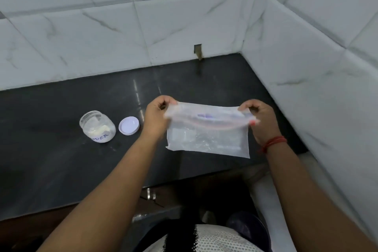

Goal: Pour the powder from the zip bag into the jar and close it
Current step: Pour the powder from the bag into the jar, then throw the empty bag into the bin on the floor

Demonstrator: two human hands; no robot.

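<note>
A clear zip bag (206,135) with a red zip strip hangs above the dark counter, stretched flat between both hands. My left hand (156,117) pinches its top left corner and my right hand (260,118) pinches its top right corner. The bag looks nearly flat and see-through; I cannot tell if powder is left inside. To the left stands an open clear jar (97,127) with pale powder in it and a handwritten label. Its white lid (129,125) lies on the counter just right of the jar, apart from it.
The black stone counter (51,159) runs to white marble-tiled walls (306,67) at the back and right, forming a corner. The counter's front edge lies below my forearms, with a dark cabinet and floor beneath.
</note>
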